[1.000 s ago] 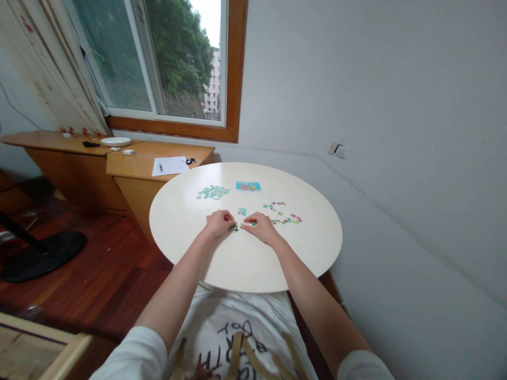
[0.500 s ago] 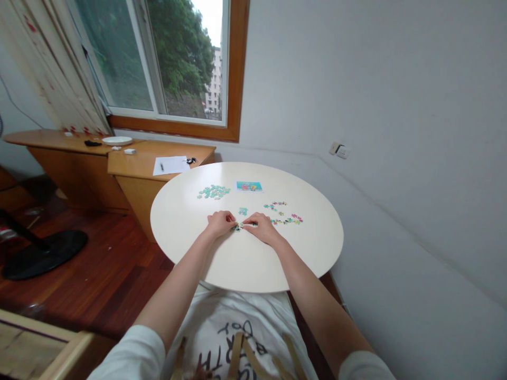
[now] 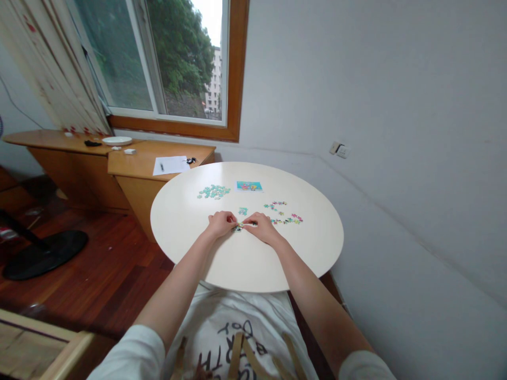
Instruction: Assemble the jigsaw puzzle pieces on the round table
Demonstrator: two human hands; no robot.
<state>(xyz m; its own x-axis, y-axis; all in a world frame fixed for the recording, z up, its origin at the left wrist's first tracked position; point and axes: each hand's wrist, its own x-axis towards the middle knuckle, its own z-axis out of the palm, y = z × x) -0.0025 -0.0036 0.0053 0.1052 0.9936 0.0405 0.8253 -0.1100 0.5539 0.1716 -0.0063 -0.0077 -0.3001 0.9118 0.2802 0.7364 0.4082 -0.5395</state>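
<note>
Both my hands meet near the middle of a white oval table. Between their fingertips lies a small cluster of jigsaw puzzle pieces, partly covered by the fingers. My left hand pinches at the cluster's left and upper edge. From the other side, my right hand has thumb and fingers closed on a puzzle piece at its right edge. Just beyond the hands lies a small joined group of teal pieces. To the right, multicoloured pieces are spread in loose rows.
A heap of teal puzzle pieces lies at the back left of the table, beside a blue picture card. Behind stands a wooden cabinet with paper and a white plate. A black round stand base rests on the floor.
The hands stay in nearly the same place. The fingertips have shifted only very slightly at the puzzle cluster; the other pieces lie as before.
</note>
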